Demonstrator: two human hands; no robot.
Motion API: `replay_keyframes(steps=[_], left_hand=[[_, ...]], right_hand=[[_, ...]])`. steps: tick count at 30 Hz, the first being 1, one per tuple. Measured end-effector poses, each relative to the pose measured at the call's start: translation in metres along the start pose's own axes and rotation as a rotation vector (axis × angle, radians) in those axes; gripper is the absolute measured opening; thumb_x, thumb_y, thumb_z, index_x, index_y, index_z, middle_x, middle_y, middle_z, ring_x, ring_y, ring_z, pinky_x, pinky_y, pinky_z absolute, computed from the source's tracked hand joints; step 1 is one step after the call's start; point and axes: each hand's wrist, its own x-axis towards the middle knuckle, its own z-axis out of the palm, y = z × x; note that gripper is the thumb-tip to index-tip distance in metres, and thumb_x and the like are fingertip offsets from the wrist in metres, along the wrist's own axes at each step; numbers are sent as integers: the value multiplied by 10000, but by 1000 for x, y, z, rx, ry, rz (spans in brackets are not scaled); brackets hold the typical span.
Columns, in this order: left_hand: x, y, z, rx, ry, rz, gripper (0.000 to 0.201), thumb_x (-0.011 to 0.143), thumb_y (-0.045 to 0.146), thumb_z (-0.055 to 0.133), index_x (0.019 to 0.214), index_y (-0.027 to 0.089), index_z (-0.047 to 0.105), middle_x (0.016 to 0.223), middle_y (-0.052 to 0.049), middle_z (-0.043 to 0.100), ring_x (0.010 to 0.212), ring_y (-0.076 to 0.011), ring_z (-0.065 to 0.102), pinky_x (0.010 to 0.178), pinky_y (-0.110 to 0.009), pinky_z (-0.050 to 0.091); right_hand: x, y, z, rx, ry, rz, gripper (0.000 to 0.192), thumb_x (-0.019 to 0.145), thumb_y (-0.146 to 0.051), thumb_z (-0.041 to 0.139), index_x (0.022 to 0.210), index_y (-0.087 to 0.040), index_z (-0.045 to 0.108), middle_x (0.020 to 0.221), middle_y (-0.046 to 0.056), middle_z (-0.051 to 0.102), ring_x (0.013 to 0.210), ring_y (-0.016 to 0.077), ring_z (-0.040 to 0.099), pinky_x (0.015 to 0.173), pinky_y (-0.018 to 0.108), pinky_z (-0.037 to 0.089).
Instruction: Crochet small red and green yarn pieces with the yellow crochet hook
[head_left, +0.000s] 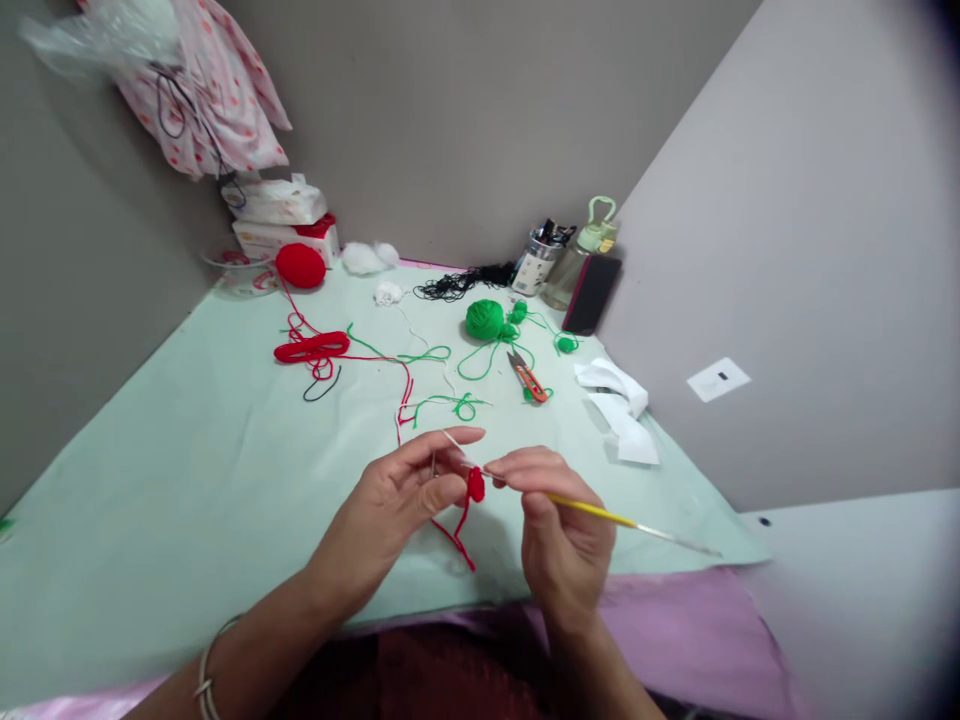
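Left hand [394,492] pinches red piece [476,486], right hand [564,535] pinches yellow-handled hook [611,516]; we judge piece light, soft, best edge-held

One left hand [382,505], one right hand [566,535], one hook [592,509] and one red piece [476,485]. One red ball [301,266], one red skein [312,347], one big green ball [484,320], at least three small green balls [567,345]. One pair of snips [530,380], one phone [592,294], one bottle [564,280], one pen cup [535,266], one wall plate [705,383].
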Motion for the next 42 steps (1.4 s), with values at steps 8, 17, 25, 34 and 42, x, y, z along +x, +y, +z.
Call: replay_keyframes(steps=[8, 17, 25, 34, 42], left_hand=[[4, 5, 0, -52, -95, -42, 368, 855, 249, 868, 1207, 333, 803, 903, 34, 753, 776, -93, 662, 780, -208, 545], [1, 3, 9, 25, -6, -64, 383, 828, 191, 834, 1201, 236, 759, 859, 29, 680, 708, -106, 681, 751, -252, 573], [2, 6, 5, 59, -28, -35, 284, 894, 205, 749, 1176, 241, 762, 870, 38, 618, 677, -102, 694, 719, -248, 582], [1, 20, -3, 348, -82, 84, 307, 1039, 304, 590, 1298, 292, 753, 1142, -19, 725, 777, -111, 670, 833, -266, 568], [3, 17, -1, 410, -112, 119, 253, 973, 268, 699, 1210, 280, 786, 835, 17, 707, 762, -150, 665, 759, -267, 546]], right_hand=[[3, 8, -7, 192, -31, 132, 166, 1051, -262, 627, 1057, -298, 788, 994, 9, 788, 968, 170, 693, 859, 316, 553], [2, 7, -6, 245, -83, 223, 162, 1046, -277, 637, 1050, -299, 798, 1008, 22, 780, 968, 171, 689, 838, 307, 540], [8, 9, -15, 343, -105, 286, 157, 1050, -305, 632, 1020, -281, 784, 962, 10, 760, 856, 140, 673, 784, 277, 548], [15, -6, -26, 152, -266, 177, 178, 1055, -282, 613, 1025, -265, 788, 943, 42, 783, 905, 189, 715, 825, 346, 593], [17, -13, -26, 45, -334, 161, 191, 1061, -242, 594, 1030, -250, 783, 943, 37, 766, 921, 180, 710, 823, 327, 592]])
